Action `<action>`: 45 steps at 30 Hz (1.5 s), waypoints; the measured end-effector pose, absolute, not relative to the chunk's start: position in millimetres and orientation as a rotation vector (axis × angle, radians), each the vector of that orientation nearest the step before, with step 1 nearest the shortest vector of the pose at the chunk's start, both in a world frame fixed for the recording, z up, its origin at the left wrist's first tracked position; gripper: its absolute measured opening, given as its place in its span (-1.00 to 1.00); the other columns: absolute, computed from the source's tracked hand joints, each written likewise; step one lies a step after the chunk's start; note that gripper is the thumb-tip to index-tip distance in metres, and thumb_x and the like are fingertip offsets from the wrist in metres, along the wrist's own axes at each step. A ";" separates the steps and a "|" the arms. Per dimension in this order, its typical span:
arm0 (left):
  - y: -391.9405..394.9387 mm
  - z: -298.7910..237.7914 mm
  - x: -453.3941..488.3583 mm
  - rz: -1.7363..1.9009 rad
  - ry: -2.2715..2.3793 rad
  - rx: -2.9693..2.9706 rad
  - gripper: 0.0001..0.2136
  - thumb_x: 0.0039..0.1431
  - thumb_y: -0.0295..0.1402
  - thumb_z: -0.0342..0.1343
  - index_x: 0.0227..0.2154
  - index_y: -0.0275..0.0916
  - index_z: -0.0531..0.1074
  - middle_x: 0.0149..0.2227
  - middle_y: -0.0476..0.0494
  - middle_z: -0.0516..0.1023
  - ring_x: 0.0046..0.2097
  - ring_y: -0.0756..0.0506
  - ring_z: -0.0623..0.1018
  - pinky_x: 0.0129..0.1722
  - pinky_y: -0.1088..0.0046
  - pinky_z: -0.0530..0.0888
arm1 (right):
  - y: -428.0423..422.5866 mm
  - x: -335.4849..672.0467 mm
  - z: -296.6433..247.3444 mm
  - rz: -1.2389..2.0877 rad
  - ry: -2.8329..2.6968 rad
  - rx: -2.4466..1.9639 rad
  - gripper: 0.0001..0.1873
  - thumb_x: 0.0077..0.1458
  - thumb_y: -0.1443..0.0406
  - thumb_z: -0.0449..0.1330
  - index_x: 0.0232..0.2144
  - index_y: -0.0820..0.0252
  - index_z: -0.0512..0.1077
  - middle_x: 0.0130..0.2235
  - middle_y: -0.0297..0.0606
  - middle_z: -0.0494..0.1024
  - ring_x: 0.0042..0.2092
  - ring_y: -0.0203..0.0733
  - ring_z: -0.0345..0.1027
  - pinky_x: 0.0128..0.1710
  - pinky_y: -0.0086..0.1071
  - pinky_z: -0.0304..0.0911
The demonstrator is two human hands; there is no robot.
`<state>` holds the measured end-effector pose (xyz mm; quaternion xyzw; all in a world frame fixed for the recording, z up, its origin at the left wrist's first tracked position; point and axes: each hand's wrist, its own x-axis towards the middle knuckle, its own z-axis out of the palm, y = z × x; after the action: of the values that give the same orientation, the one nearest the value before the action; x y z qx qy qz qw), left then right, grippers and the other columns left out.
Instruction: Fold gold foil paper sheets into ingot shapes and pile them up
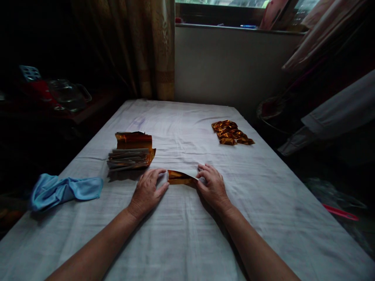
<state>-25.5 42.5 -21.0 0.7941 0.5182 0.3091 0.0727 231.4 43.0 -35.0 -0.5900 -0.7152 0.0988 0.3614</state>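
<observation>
A strip of gold foil paper (182, 180), pale on its other side, lies folded lengthwise on the white cloth between my two hands. The fold is partly raised, with its upper flap slanting down to the right. My left hand (149, 190) has its thumb and index finger bent around the strip's left end. At the right end, my right hand (213, 186) grips the paper between thumb and fingers. Just beyond my left hand sits a stack of gold foil sheets (131, 154), partly curled. Several folded gold foil pieces (231, 132) are heaped at the far right.
The table covered in a white cloth (181, 234) has a blue cloth (67, 191) on its left edge. A glass jug (68, 93) stands on a dark side surface at left. Hanging clothes (340, 109) and a pink-handled object (340, 212) are to the right.
</observation>
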 end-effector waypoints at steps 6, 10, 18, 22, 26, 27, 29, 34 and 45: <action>43.7 -20.2 -23.2 0.902 1.543 2.414 -0.86 0.22 -0.34 0.15 -0.16 -0.14 0.49 0.02 -0.15 0.53 0.07 -0.20 0.48 0.09 0.17 0.38 | 43.2 231.4 -34.1 0.260 -1.849 -1.529 -0.88 0.02 0.34 0.16 -0.37 0.07 0.49 0.06 -0.15 0.56 0.20 0.09 0.26 0.17 0.09 0.11; 43.9 -17.8 -21.3 0.872 1.559 2.363 -0.96 0.19 -0.33 0.18 -0.30 -0.13 0.50 0.01 -0.12 0.54 0.05 -0.19 0.48 0.07 0.16 0.37 | 42.9 231.4 -33.8 0.266 -1.859 -1.522 -0.89 0.04 0.32 0.15 -0.37 0.08 0.49 0.06 -0.13 0.56 0.20 0.09 0.27 0.17 0.10 0.11; 45.5 -12.4 -20.9 1.009 1.450 2.260 -0.90 0.21 -0.31 0.11 -0.40 -0.15 0.46 -0.05 -0.15 0.59 0.00 -0.17 0.52 0.05 0.18 0.39 | 43.0 230.6 -27.2 0.283 -1.821 -1.450 -0.93 0.07 0.28 0.18 -0.39 0.08 0.48 0.04 -0.14 0.58 0.18 0.08 0.29 0.16 0.05 0.14; 44.6 -5.9 -19.9 1.122 1.355 2.188 -0.87 0.25 -0.28 0.03 -0.38 -0.15 0.42 -0.13 -0.17 0.64 -0.02 -0.18 0.54 0.06 0.20 0.42 | 42.6 228.6 -20.3 0.394 -1.766 -1.349 -0.92 0.08 0.29 0.16 -0.40 0.07 0.47 -0.17 -0.20 0.63 -0.05 -0.03 0.45 0.02 -0.12 0.30; 40.1 -0.6 -17.7 1.160 1.404 2.051 -0.81 0.26 -0.21 0.01 -0.35 -0.17 0.43 -0.28 -0.13 0.61 -0.18 -0.14 0.57 -0.09 0.32 0.47 | 40.0 222.5 -16.0 0.585 -1.623 -1.336 -0.90 0.09 0.21 0.17 -0.37 0.08 0.45 -0.37 -0.30 0.58 -0.28 -0.14 0.47 -0.22 -0.30 0.35; 38.9 -0.1 -17.0 1.166 1.404 1.994 -0.80 0.25 -0.18 0.02 -0.35 -0.18 0.43 -0.32 -0.11 0.59 -0.23 -0.12 0.56 -0.16 0.37 0.47 | 39.3 220.8 -15.2 0.640 -1.574 -1.320 -0.89 0.09 0.19 0.18 -0.35 0.08 0.44 -0.38 -0.31 0.56 -0.30 -0.16 0.46 -0.26 -0.32 0.35; 36.7 0.3 -15.4 1.169 1.369 1.862 -0.78 0.25 -0.15 0.03 -0.35 -0.19 0.41 -0.41 -0.06 0.53 -0.34 -0.07 0.53 -0.30 0.45 0.45 | 38.3 217.9 -13.4 0.762 -1.475 -1.273 -0.83 0.08 0.17 0.20 -0.27 0.09 0.43 -0.39 -0.34 0.55 -0.33 -0.19 0.46 -0.31 -0.36 0.35; 33.2 5.1 -10.4 1.175 1.240 1.563 -0.71 0.16 -0.06 0.12 -0.36 -0.21 0.36 -0.53 0.06 0.35 -0.48 0.02 0.37 -0.46 0.56 0.32 | 36.2 215.0 -5.2 1.039 -1.278 -1.158 -0.70 0.00 0.14 0.28 -0.22 0.10 0.38 -0.44 -0.40 0.50 -0.42 -0.26 0.42 -0.41 -0.42 0.32; 35.3 -1.0 -9.3 1.064 1.252 1.267 -0.62 -0.01 -0.04 0.24 -0.30 -0.23 0.36 -0.63 0.16 0.33 -0.56 0.05 0.33 -0.50 0.56 0.27 | 31.8 211.2 -0.9 1.103 -1.253 -1.240 -0.67 -0.04 0.12 0.28 -0.24 0.12 0.38 -0.58 -0.51 0.38 -0.55 -0.33 0.26 -0.51 -0.45 0.19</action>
<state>-9.3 35.3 -1.0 0.5257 0.5196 0.4417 0.5085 211.2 31.8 -0.9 -0.5143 -0.5194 0.4574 0.5065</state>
